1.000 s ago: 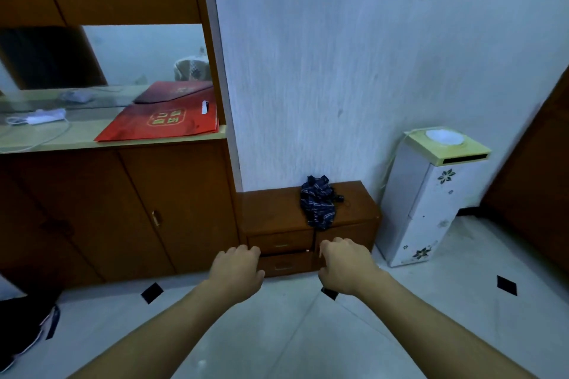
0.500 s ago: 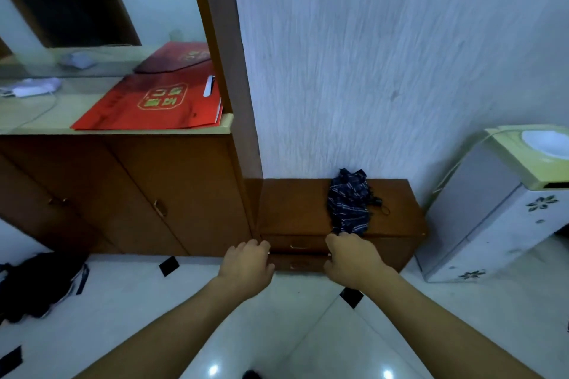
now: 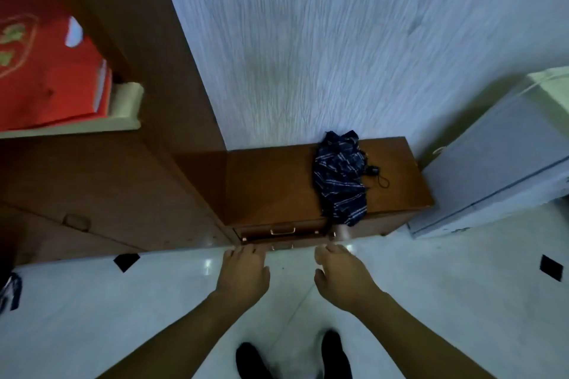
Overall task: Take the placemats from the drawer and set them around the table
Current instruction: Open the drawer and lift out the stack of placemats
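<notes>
A low wooden drawer unit [image 3: 277, 181] stands against the white wall. Its upper drawer [image 3: 281, 230] has a metal handle and looks closed; a second handle [image 3: 281, 246] shows just below it. No placemats are in view. My left hand [image 3: 243, 271] hovers in front of the drawers, fingers curled loosely, holding nothing. My right hand [image 3: 341, 274] is beside it to the right, also empty with fingers slightly apart. Both hands are a short way from the drawer fronts, not touching them.
A dark striped folded umbrella [image 3: 340, 181] lies on the unit's top, hanging over its front edge. A tall wooden cabinet [image 3: 101, 194] with a red bag [image 3: 46, 80] on its shelf stands left. A white appliance [image 3: 498, 163] stands right. My shoes [image 3: 335, 354] are on the glossy tiled floor.
I have stepped closer and tilted my head down; the drawer unit is larger and seen from above. Both hands stay stretched forward, now lower, in front of the drawers.
</notes>
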`<state>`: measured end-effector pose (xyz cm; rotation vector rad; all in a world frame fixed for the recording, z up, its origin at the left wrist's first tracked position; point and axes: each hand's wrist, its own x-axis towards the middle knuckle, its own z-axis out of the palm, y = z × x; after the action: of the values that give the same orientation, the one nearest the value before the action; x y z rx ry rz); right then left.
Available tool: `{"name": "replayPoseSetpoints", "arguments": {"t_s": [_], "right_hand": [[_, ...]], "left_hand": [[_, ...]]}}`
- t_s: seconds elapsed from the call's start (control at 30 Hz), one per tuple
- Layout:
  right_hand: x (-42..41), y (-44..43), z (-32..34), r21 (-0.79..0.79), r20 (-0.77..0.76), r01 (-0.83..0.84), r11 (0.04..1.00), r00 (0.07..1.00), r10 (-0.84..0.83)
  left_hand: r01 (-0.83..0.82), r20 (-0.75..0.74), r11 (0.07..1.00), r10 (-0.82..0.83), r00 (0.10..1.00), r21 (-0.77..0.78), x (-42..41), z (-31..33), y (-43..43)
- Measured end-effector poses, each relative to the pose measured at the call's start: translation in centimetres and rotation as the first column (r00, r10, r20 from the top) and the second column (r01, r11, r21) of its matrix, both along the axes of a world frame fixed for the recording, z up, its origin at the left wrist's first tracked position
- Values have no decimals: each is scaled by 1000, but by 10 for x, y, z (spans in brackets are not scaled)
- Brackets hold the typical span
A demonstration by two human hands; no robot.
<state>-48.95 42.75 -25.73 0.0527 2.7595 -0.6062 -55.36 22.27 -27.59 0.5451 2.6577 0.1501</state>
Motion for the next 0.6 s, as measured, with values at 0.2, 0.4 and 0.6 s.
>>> {"name": "replayPoseSetpoints", "arguments": {"t_s": [0.2,0.4,0.6], "right_hand": [[-79,19,-153,-55,66,-34,998,997,38],[-127,30,-302,-75,70,-41,996,996,47],[-135,24,-386,-13,-15,-154,988,988,154]], "left_hand": [[-71,47,997,73,996,-43,-55,-149,34],[-174,8,985,174,985,-16,-90,-302,65],[-110,-39,993,108,993,-34,-94,-377,77]]}}
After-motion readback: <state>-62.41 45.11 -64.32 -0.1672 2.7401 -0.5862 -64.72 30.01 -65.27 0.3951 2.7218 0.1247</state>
